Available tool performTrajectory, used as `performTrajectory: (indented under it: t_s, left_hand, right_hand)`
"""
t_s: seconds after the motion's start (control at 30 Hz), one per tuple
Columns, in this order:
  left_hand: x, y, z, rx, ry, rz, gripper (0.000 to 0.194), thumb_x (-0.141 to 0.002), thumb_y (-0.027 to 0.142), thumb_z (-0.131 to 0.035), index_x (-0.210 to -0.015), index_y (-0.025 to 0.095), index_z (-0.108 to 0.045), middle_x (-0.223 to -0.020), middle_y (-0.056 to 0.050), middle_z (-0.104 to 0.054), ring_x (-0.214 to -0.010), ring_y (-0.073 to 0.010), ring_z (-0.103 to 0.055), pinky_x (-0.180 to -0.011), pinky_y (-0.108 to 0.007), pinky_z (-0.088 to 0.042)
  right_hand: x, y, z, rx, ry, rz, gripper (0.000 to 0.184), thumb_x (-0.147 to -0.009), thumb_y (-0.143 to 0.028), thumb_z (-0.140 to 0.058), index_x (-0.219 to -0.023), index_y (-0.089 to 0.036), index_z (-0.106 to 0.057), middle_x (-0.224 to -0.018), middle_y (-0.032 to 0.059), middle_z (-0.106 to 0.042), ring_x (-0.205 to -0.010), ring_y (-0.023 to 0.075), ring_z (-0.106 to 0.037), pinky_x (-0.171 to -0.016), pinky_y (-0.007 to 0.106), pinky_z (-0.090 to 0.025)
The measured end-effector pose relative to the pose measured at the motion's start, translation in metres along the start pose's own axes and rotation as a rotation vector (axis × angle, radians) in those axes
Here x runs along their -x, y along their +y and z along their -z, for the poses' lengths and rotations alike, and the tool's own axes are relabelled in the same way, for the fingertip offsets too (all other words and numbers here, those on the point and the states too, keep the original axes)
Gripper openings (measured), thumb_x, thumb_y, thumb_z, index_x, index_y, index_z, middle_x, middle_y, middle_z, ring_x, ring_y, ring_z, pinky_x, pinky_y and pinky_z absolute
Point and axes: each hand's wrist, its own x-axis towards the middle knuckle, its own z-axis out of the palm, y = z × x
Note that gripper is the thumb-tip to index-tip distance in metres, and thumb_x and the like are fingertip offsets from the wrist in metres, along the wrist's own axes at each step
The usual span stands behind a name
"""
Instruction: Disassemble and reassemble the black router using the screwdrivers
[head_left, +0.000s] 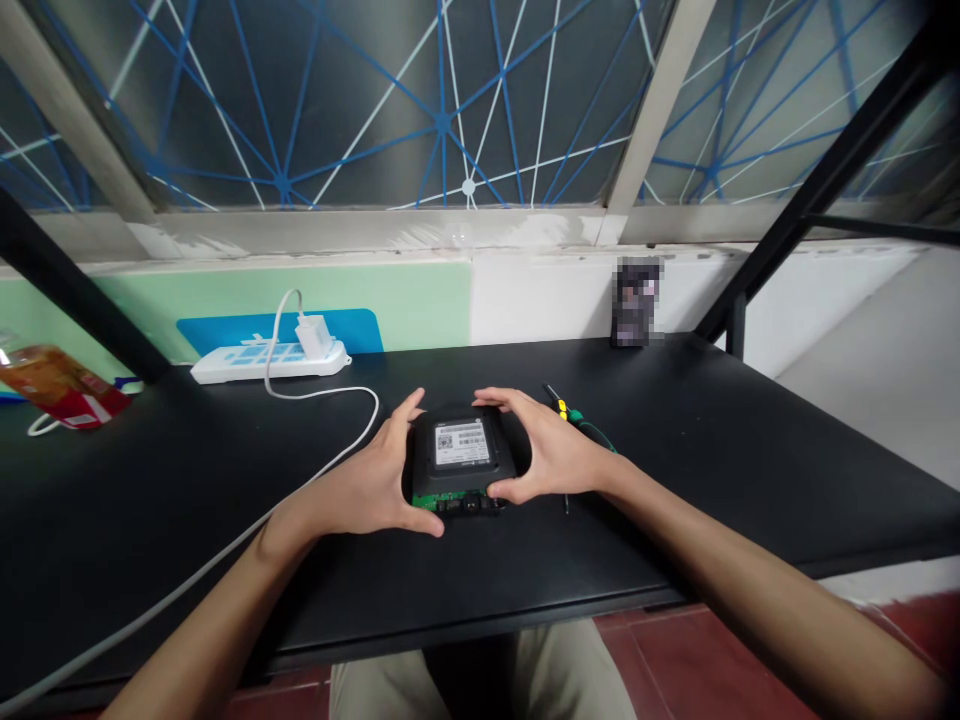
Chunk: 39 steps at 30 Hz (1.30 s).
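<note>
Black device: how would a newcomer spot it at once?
Find the black table, then the left hand and right hand. Between them is a black device with a white label on top. Unlike the white power strip farther back, it shows green circuit board along its near edge.

Device label (461,443) too fine to read, upright object (634,305) pixelated, tool (574,416) seemingly part-hidden by right hand (553,447)

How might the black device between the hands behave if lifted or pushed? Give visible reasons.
The black device looks stiff, judging by its flat, boxy form. Its green circuit board, exposed at the near edge, may be fragile. The squat shape suggests it would hardly roll.
</note>
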Motion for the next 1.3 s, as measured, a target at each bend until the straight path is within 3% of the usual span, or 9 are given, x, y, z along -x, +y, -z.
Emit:
performTrajectory:
  t_s: [0.13,0.37,0.7,0.87,1.03,1.2,1.3]
  left_hand:
    - [0.000,-0.001,0.000,-0.002,-0.020,0.032,0.146,-0.062,0.060,-0.088,-0.158,0.018,0.014,-0.158,-0.030,-0.024,-0.147,-0.0434,-0.031,-0.116,-0.061,-0.031]
    - [0.005,-0.002,0.013,-0.107,-0.038,0.048,0.139,-0.064,0.060,-0.085,-0.159,0.020,0.008,-0.152,-0.024,-0.036,-0.143,-0.0440,-0.036,-0.115,-0.061,-0.032]
    - [0.047,-0.013,0.051,-0.192,-0.057,0.239,0.135,-0.060,0.050,-0.085,-0.161,0.021,0.001,-0.146,-0.020,-0.046,-0.137,-0.0464,-0.043,-0.110,-0.064,-0.036]
    - [0.057,-0.017,0.061,-0.240,-0.043,0.254,0.133,-0.058,0.049,-0.087,-0.161,0.024,-0.007,-0.156,-0.018,-0.039,-0.143,-0.0472,-0.036,-0.112,-0.063,-0.036]
    - [0.032,0.008,0.054,-0.267,-0.001,0.161,0.109,-0.075,0.062,-0.073,-0.160,0.023,-0.016,-0.164,-0.015,-0.027,-0.149,-0.0430,-0.027,-0.117,-0.059,-0.032]
    - [-0.017,0.036,0.036,-0.327,-0.034,-0.002,0.106,-0.079,0.058,-0.070,-0.159,0.016,-0.015,-0.163,-0.019,-0.026,-0.150,-0.0395,-0.025,-0.119,-0.056,-0.030]
    - [-0.039,0.043,0.028,-0.301,-0.063,-0.034,0.110,-0.076,0.057,-0.072,-0.159,0.014,-0.014,-0.163,-0.022,-0.024,-0.151,-0.0397,-0.021,-0.117,-0.056,-0.032]
  right_hand:
    - [-0.001,0.010,0.011,0.018,0.052,-0.013,0.098,-0.064,-0.049,-0.085,-0.144,-0.020,-0.036,-0.142,0.0164,-0.055,-0.132,0.0329,-0.054,-0.114,0.057,-0.042]
    - [-0.004,0.029,0.017,0.026,0.108,-0.005,0.101,-0.063,-0.051,-0.085,-0.146,-0.022,-0.034,-0.142,0.0161,-0.055,-0.132,0.0335,-0.055,-0.115,0.057,-0.041]
    - [-0.002,0.029,0.016,0.088,0.095,-0.006,0.102,-0.064,-0.052,-0.084,-0.147,-0.023,-0.034,-0.143,0.0143,-0.053,-0.133,0.0328,-0.053,-0.115,0.055,-0.041]
    - [-0.002,0.027,0.018,0.102,0.082,-0.034,0.104,-0.063,-0.052,-0.084,-0.148,-0.021,-0.033,-0.142,0.0153,-0.053,-0.132,0.0331,-0.052,-0.115,0.055,-0.041]
    - [-0.003,0.021,0.020,0.134,0.062,-0.052,0.103,-0.062,-0.052,-0.084,-0.147,-0.019,-0.035,-0.139,0.0162,-0.055,-0.131,0.0343,-0.052,-0.113,0.057,-0.042]
    - [-0.004,0.020,0.022,0.151,0.071,-0.029,0.105,-0.062,-0.055,-0.083,-0.147,-0.018,-0.035,-0.140,0.0169,-0.053,-0.132,0.0341,-0.050,-0.113,0.056,-0.042]
    - [-0.004,0.018,0.021,0.153,0.065,-0.017,0.105,-0.061,-0.056,-0.083,-0.146,-0.017,-0.035,-0.141,0.0172,-0.053,-0.131,0.0340,-0.050,-0.112,0.056,-0.044]
